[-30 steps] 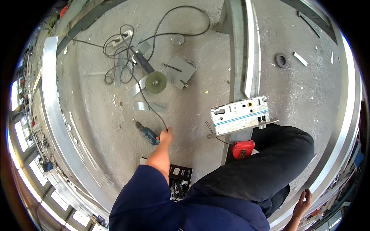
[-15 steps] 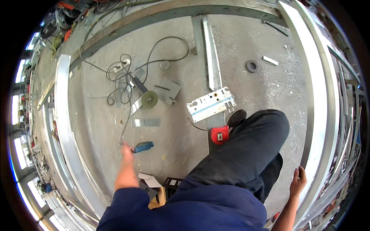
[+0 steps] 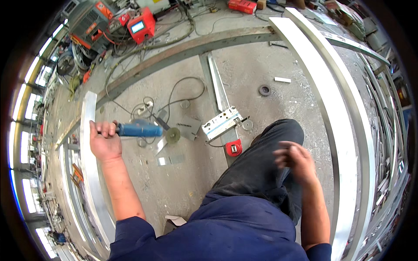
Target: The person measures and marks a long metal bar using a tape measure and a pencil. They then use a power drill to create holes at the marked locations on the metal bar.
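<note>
My left hand (image 3: 106,141) is raised near the left metal profile, fingers closed round the thin dark end of a blue-handled tool (image 3: 140,130). The blue handle points right and is smeared by motion, so its exact kind does not show. Over my bent knee, my right hand (image 3: 297,162) is blurred, its finger positions unclear; nothing shows in it. Beyond the blue handle lies an angle grinder with a greenish disc (image 3: 173,135). A white metal piece with holes and a blue stripe (image 3: 222,125) lies ahead, with a red tape measure (image 3: 234,148) just below it.
A long bright metal profile (image 3: 90,152) lies at left, and two more profiles (image 3: 322,95) run along the right. A rusty beam (image 3: 174,52) crosses the far side. Looped cable (image 3: 191,78), a black ring (image 3: 264,90) and a red machine (image 3: 141,26) are farther off.
My left hand has lifted the blue-handled tool from floor level, up and to the left. My right hand has come inward from the right profile to above my knee. The view has tilted farther ahead.
</note>
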Motion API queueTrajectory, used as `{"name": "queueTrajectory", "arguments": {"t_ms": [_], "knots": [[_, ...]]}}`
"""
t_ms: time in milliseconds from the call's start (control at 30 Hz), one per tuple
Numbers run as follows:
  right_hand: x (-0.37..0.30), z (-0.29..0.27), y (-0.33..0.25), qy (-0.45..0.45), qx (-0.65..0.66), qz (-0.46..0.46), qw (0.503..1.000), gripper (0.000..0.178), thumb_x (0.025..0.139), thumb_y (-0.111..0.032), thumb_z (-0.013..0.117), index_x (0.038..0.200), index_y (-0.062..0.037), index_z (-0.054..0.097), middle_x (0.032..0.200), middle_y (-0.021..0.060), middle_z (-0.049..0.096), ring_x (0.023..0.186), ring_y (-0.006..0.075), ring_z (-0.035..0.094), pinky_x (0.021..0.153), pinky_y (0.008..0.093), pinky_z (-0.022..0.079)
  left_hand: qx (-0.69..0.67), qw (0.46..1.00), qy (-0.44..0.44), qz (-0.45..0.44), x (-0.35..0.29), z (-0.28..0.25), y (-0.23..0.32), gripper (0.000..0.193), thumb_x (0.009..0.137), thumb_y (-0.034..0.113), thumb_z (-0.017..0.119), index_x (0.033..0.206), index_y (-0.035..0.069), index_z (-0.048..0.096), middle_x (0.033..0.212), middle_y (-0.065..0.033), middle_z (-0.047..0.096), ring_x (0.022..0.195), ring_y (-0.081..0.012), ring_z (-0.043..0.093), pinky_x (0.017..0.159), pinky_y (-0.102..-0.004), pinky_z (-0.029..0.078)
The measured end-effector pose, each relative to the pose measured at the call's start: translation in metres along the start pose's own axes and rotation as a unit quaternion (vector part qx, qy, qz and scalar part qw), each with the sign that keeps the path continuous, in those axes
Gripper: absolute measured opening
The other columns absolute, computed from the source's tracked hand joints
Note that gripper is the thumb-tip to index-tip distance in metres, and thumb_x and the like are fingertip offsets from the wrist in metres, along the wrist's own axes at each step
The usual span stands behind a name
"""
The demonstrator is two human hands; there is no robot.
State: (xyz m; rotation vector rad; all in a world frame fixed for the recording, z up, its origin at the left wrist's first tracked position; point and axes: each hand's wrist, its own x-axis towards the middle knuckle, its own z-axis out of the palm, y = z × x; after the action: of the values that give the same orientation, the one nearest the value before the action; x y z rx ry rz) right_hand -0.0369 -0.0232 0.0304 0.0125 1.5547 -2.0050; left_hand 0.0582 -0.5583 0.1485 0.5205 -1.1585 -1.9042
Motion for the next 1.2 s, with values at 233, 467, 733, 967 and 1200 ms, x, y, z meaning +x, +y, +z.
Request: {"name": "queueTrajectory", "arguments": {"t_ms": [233,467,733,967,1200], "knots": [[0.064,0.118,-0.006,-0.222,0.339,0.210,0.890,0.109,0.096,-0.080,0.043,0.162,0.0040,0.022,0.157,0.0267,0.044,0.140,0.0418,0.050,0.117,0.0562,0.041,-0.301,0.888,-0.338,-0.083,-0.034,0.112,0.054,0.038,0.113,0.027,0.043,0.078,0.014,0.039,0.065,0.0004,0.027,0.061,-0.0153,0.028,0.097,-0.0385,0.035],[0.025,0.138,-0.046,-0.153,0.432,0.060,0.887,0.059,0.094,-0.040,0.077,0.134,-0.0024,0.056,0.118,0.0126,0.067,0.111,0.0287,0.068,0.101,0.0449,0.057,-0.298,0.810,-0.463,-0.202,-0.101,0.108,0.004,0.046,0.114,0.043,0.036,0.076,0.020,0.038,0.055,0.0067,0.027,0.047,-0.0114,0.023,0.074,-0.0344,0.037],[0.013,0.094,-0.016,-0.041,0.067,-0.053,0.996,0.062,0.078,-0.019,0.089,0.129,0.0008,0.060,0.115,0.0081,0.069,0.106,0.0165,0.066,0.094,0.0348,0.054,0.439,0.770,-0.225,-0.404,-0.108,-0.017,-0.085,0.040,0.102,0.038,0.065,0.106,-0.001,0.071,0.101,-0.0157,0.074,0.098,-0.0328,0.071,0.088,-0.0435,0.054],[-0.012,0.114,-0.016,-0.068,-0.055,-0.041,0.995,0.066,0.073,-0.024,0.093,0.125,0.0004,0.061,0.111,0.0106,0.073,0.104,0.0178,0.069,0.095,0.0342,0.054,0.173,0.876,-0.425,-0.147,-0.152,0.115,-0.089,0.058,0.095,0.031,0.079,0.138,-0.001,0.058,0.132,-0.0148,0.068,0.126,-0.0255,0.063,0.113,-0.0417,0.045],[-0.013,0.099,-0.018,-0.087,-0.103,-0.078,0.988,0.066,0.072,-0.027,0.094,0.122,-0.0002,0.061,0.107,0.0109,0.075,0.099,0.0193,0.073,0.092,0.0351,0.056,-0.071,0.782,-0.491,-0.377,-0.160,0.162,-0.123,0.072,0.092,0.036,0.081,0.144,-0.004,0.052,0.133,-0.0209,0.065,0.124,-0.0334,0.065,0.109,-0.0504,0.051]]}}
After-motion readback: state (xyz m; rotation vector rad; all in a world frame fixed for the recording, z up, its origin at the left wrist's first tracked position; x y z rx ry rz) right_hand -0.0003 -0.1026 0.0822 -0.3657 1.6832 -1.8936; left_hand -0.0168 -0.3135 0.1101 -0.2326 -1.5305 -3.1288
